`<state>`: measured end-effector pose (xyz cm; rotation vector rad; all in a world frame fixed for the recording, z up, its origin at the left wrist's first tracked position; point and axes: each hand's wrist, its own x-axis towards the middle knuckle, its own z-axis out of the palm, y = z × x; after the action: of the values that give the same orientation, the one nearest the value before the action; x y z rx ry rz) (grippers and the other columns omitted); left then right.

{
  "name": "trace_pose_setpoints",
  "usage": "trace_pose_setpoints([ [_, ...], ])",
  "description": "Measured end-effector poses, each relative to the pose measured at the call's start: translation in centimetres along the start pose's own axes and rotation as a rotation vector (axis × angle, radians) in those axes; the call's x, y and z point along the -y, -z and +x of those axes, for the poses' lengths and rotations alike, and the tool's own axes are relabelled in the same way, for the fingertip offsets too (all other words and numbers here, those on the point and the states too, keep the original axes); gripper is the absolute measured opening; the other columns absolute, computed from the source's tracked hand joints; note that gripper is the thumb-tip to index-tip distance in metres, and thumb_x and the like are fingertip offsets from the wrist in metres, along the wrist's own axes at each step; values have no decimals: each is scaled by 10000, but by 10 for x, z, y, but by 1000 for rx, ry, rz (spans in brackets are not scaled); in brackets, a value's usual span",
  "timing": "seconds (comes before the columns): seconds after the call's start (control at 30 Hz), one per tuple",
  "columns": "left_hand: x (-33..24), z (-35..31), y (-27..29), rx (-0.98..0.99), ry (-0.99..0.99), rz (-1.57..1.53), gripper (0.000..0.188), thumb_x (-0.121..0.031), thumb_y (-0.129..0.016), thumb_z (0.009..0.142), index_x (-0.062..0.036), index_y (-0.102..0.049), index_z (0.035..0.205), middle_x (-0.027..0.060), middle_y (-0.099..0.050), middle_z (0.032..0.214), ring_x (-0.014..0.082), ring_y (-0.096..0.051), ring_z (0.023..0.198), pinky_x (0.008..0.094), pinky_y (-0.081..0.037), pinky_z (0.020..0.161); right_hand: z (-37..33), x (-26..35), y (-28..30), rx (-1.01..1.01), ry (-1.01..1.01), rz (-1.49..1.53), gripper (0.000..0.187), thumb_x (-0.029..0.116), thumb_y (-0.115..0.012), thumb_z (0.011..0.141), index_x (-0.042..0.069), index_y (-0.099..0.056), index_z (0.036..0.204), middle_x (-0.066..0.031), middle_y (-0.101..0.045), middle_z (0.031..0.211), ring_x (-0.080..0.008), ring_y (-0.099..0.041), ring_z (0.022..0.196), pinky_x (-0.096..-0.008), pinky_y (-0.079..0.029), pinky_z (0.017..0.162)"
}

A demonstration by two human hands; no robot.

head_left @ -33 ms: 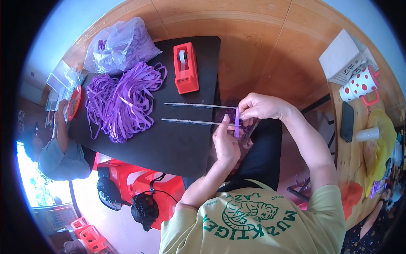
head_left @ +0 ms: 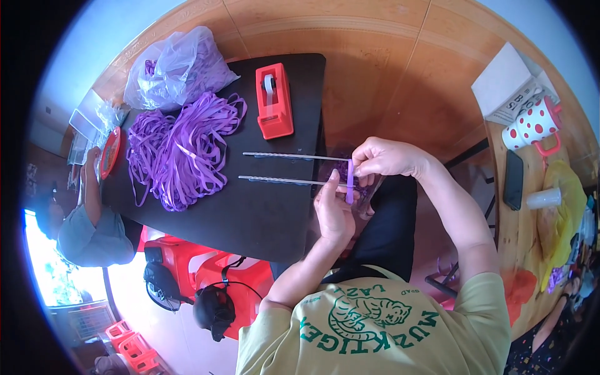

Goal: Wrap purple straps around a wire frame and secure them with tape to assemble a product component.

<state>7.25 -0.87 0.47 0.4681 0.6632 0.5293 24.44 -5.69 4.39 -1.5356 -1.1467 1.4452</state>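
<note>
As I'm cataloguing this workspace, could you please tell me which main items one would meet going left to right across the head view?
Purple ribbon pile, red tape dispenser, purple ribbon strip, black smartphone, translucent plastic cup.

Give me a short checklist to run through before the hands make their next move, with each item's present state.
1. Right hand at the purple strip: ok, finger and thumb pinch near its upper end.
2. Left hand gripping firmly: cannot tell; it is at the lower rod, beside the strip.
3. Lower and upper rod uncrossed: ok, they lie side by side.
4. Strip secured to the rods: cannot tell, fingers partly hide it.
5. Red tape dispenser clear of the rods: ok.
6. Purple ribbon heap clear of the rods: ok.
</note>
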Motion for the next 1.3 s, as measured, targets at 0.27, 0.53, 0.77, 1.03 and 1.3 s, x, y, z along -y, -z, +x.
trace_pose_setpoints([
  [0.27,10,14,6,-43,-65,39,234,-235,-626,869,-56,-627,718,48,-588,626,142,-537,553,275,-432,581,3,-1,-1,-33,-31,-1,117,36,-565,813,-20,-668,813,-59,-647,709,-124,-626,662,-258,-502,639],
  [0.53,16,20,5,-71,-160,63,128,-118,-650,851,-68,-637,734,29,-597,639,123,-530,496,236,-408,493,5,-3,1,-33,-42,-41,104,48,-573,796,-3,-660,774,-51,-637,685,-121,-625,656,-256,-492,625],
  [0.77,16,21,7,-83,-165,80,137,-106,-644,846,-62,-627,717,26,-587,630,122,-526,490,240,-405,493,-1,-10,8,14,-12,45,72,37,-619,838,-1,-675,816,-42,-660,723,-107,-634,678,-250,-511,665],
  [1.03,11,17,4,-81,-167,84,159,-88,-630,843,-55,-612,689,34,-576,628,136,-543,518,255,-411,528,27,-42,14,157,170,162,113,0,-668,783,9,-695,892,-14,-672,781,-74,-585,729,-239,-460,731],
  [1.3,8,6,15,24,-100,66,89,-53,-601,847,-40,-619,761,42,-599,689,161,-585,649,292,-435,658,64,-61,11,319,363,259,100,9,-705,748,3,-681,845,-15,-633,762,-90,-560,745,-262,-446,728],
])
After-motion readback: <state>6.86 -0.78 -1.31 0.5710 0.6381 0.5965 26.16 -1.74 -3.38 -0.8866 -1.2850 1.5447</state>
